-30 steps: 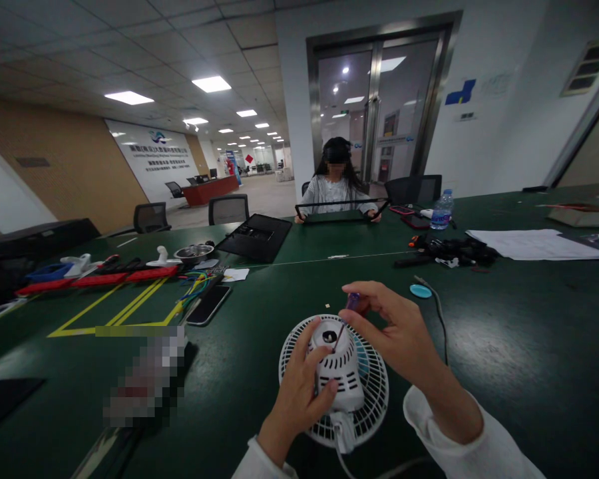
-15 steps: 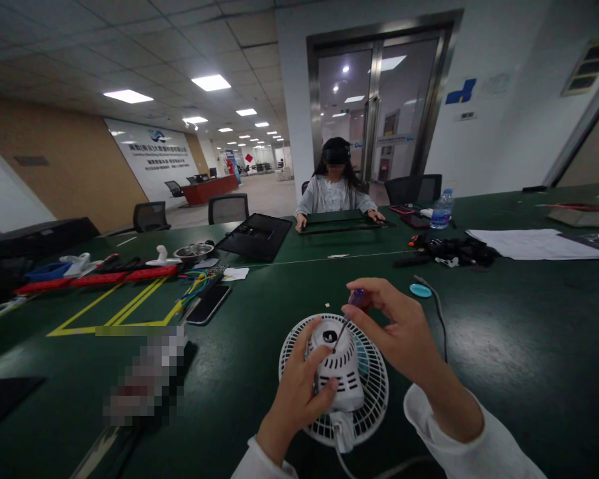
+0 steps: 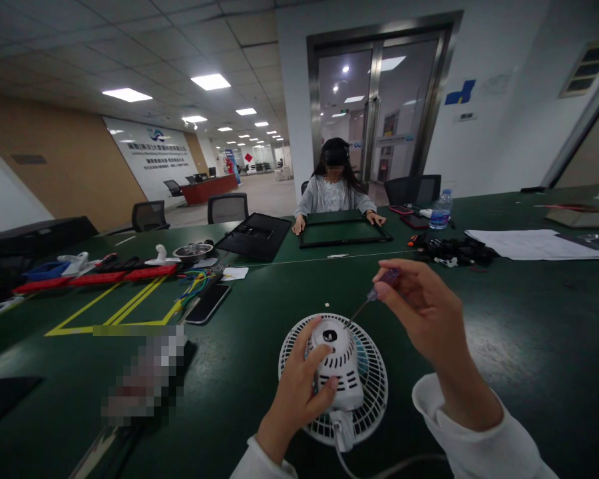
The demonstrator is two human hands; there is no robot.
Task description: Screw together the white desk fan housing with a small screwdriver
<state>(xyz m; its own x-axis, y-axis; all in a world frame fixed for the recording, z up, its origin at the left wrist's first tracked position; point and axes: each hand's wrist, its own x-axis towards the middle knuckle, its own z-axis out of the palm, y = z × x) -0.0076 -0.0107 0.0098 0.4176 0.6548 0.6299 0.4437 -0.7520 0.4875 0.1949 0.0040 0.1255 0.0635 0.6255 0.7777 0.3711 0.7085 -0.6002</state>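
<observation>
A small white desk fan (image 3: pixel 364 392) lies face down on the green table (image 3: pixel 519 359), its motor housing (image 3: pixel 337 366) pointing up. My left hand (image 3: pixel 297 392) grips the left side of that housing. My right hand (image 3: pixel 424 309) pinches a small screwdriver (image 3: pixel 377 293) by its purple handle. The thin shaft slants down to the left, and its tip hangs just above and to the right of the housing's top hole. A white cable runs from the fan's base toward me.
A black phone (image 3: pixel 208 304) lies left of the fan beside coloured wires (image 3: pixel 196 285), red strips and yellow floor-tape lines. Across the table a person (image 3: pixel 335 186) holds a black frame (image 3: pixel 343 233). A water bottle (image 3: pixel 440 210), black parts and papers (image 3: pixel 534 244) sit at the right.
My right hand lifted the screwdriver up and to the right, out of the housing's top hole. The person opposite laid the black frame flat. My left hand stayed on the housing.
</observation>
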